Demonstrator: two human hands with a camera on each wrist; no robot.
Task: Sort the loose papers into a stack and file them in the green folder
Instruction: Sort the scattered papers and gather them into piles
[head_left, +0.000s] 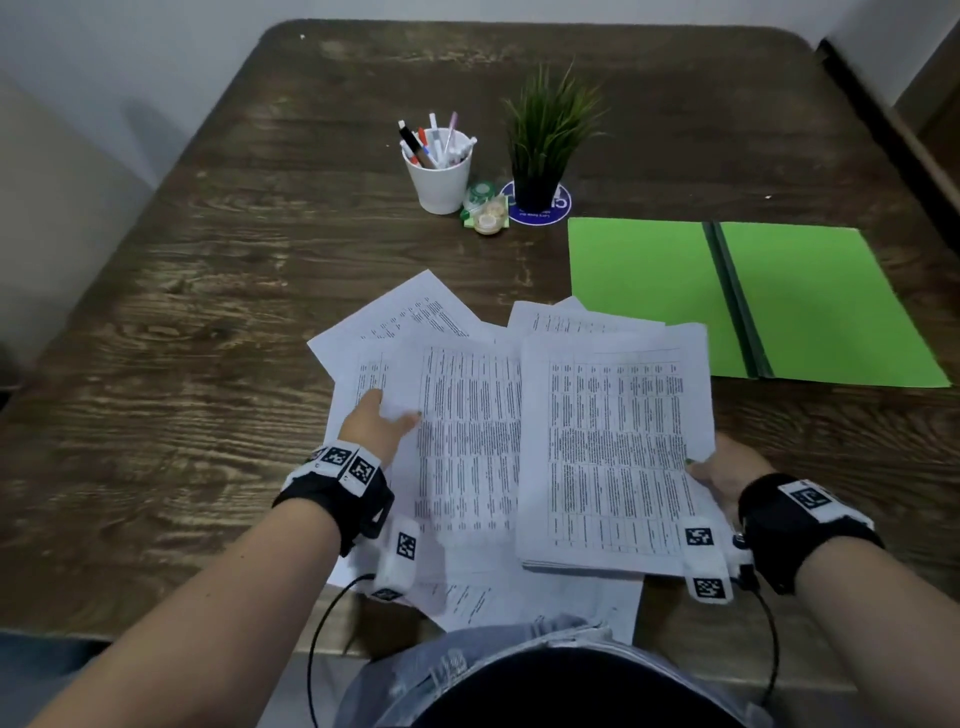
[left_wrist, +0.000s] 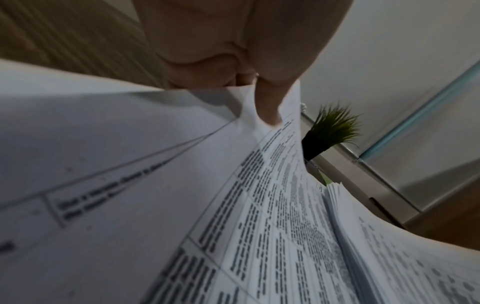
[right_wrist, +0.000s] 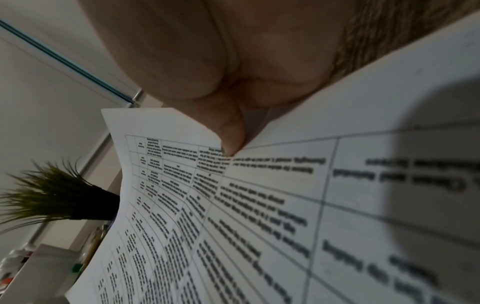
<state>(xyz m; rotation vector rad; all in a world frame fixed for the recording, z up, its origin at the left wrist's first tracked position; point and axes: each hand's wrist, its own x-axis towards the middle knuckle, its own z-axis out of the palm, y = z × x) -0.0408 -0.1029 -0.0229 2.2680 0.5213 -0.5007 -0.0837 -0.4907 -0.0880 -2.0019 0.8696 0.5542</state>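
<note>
Two hands work printed white papers (head_left: 467, 441): left hand (head_left: 376, 418) pinches one sheet, right hand (head_left: 727, 467) grips a stack (head_left: 613, 452), open green folder (head_left: 649, 291) far right on the desk (head_left: 208, 260).

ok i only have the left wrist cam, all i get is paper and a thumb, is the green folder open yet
Observer: Yes. In the head view the green folder lies open and flat on the table, right of the papers, with nothing in it.
Operator: and the right hand
Observer: The right hand holds a gathered stack by its right edge, thumb on top.
Operator: many left to collect
Observer: Several loose sheets are fanned out on the table; the left hand pinches one of them.
</note>
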